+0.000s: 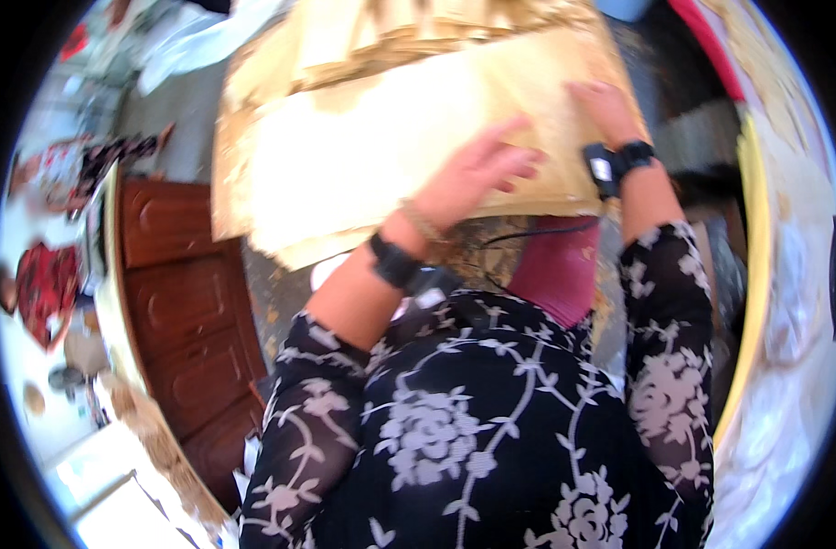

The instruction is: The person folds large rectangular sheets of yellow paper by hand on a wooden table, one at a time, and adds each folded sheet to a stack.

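A broad pale-tan paper sheet (363, 137) lies on top of similar sheets across the work surface, its left part washed out by glare. My left hand (491, 160) is over the middle of the sheet, fingers apart and slightly bent, holding nothing; whether it touches the paper is unclear. Near the sheet's right end, my right hand (605, 110) rests with its fingers stretched toward the left and slightly bent on the paper. Folded paper pieces (409, 23) are piled along the far edge. Both wrists carry black strapped devices.
A wooden cabinet (176, 302) stands at left, with two other people (43, 288) beyond it and white plastic (185, 46) at the upper left. A yellow edge (747, 274) with plastic-wrapped material runs along the right. A dark cable (528, 233) hangs below the paper.
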Motion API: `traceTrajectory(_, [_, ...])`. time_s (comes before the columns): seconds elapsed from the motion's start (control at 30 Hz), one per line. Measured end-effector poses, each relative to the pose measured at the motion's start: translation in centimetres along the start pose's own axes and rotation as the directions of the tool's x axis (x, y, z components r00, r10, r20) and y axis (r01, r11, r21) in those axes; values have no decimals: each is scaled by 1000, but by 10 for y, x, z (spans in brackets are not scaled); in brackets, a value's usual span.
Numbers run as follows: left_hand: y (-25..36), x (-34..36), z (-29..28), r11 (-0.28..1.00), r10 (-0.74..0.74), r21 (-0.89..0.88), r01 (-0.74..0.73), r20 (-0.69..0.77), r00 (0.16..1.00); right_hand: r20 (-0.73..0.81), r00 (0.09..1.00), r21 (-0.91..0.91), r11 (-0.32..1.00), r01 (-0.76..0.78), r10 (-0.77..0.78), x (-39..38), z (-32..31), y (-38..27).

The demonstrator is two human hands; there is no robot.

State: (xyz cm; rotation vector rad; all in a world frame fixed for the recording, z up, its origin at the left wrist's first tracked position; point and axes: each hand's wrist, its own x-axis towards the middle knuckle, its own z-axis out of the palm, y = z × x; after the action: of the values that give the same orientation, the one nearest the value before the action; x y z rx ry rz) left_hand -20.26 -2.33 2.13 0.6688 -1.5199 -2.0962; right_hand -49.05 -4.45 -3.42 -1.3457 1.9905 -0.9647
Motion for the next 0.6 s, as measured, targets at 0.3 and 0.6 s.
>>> traceTrajectory(0.3, [-25,-122,-112,911,187,400,104,-623,760,-110,953,166,951,-262,282,1,-26,35])
traceTrajectory(0.6, [-34,-237,-242,912,-409,-398,96,-877,251,-46,985,181,969,170,-164,-41,19,-88])
